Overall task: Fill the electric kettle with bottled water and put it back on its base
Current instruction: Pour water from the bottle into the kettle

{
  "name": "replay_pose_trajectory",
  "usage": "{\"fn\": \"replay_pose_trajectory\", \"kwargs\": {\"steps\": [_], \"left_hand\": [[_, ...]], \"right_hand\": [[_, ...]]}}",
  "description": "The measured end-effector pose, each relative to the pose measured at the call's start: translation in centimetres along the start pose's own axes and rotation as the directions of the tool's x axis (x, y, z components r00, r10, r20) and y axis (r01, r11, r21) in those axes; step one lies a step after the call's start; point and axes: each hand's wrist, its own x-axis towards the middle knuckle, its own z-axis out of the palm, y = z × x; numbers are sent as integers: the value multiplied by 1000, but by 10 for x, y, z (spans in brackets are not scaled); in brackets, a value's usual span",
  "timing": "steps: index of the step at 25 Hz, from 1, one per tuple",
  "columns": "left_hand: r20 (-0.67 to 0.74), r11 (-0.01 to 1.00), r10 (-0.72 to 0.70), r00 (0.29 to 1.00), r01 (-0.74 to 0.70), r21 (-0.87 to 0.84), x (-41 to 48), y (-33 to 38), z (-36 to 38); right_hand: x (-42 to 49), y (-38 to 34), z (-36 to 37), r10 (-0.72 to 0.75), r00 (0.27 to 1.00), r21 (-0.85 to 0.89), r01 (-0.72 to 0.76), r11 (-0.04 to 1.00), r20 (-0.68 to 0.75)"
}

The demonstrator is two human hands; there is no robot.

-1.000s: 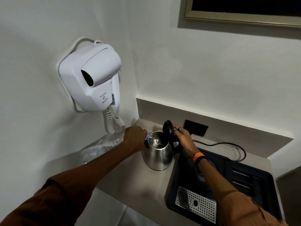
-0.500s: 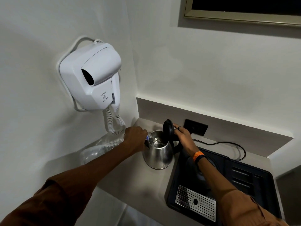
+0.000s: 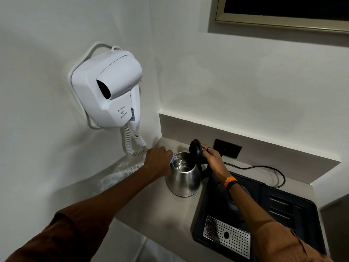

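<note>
White walls meet in a corner above a pale counter, and the kettle stands on this counter near the corner. I take the kettle as the landmark.

High to the left of the kettle, a white hair dryer hangs on the wall, its coiled cord dropping toward the counter. Lower left of the kettle lies some clear plastic wrap. Just left of the kettle rim is the left hand, with fingers curled closed around a water bottle. Only the bottle's neck shows, tipped over the open mouth of the kettle. Something glints inside, probably water.

The lid stands up at the back of the kettle. The right hand rests behind it; the fingers touch the lid and seem to keep it open, but I cannot tell how firmly they grip.

To the right of the kettle sits a black tray with a perforated metal grate, and the round base seems to lie on it under the right forearm. A black cable runs toward a dark wall socket.

By my judgement, step 1, the filling, is in progress; how full the kettle is I cannot see. What is left: close the lid and set the kettle on its base.
</note>
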Motion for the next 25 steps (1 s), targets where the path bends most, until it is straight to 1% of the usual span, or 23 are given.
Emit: {"fn": "replay_pose_trajectory", "kwargs": {"steps": [4, 7, 9, 11, 13, 16, 21, 22, 25], "left_hand": [[-106, 984, -45, 993, 25, -178, -1, 2, 5], [-152, 929, -144, 978, 81, -360, -7, 1, 5], [-229, 867, -266, 936, 129, -482, -18, 0, 9], [-295, 780, -405, 866, 158, -605, -33, 2, 17], [-297, 687, -502, 812, 166, -707, -47, 7, 25], [-322, 615, -560, 763, 122, -779, -59, 16, 36], [-265, 463, -676, 688, 117, -878, -66, 18, 51], [-265, 451, -685, 679, 109, -886, -67, 16, 53], [-330, 495, -654, 681, 55, -867, -69, 17, 58]], "right_hand": [[1, 0, -1, 3, 1000, -8, -3, 1000, -3], [2, 2, -1, 7, 1000, -11, -7, 1000, -1], [4, 4, -1, 7, 1000, -14, -7, 1000, -3], [5, 7, -3, 8, 1000, -10, -8, 1000, -10], [6, 9, -3, 11, 1000, -16, -11, 1000, -16], [6, 12, -2, 18, 1000, -30, -19, 999, -19], [3, 8, -1, 25, 1000, -44, -26, 999, -20], [3, 7, -1, 24, 999, -42, -25, 999, -24], [4, 9, -2, 22, 999, -41, -23, 999, -29]]}}
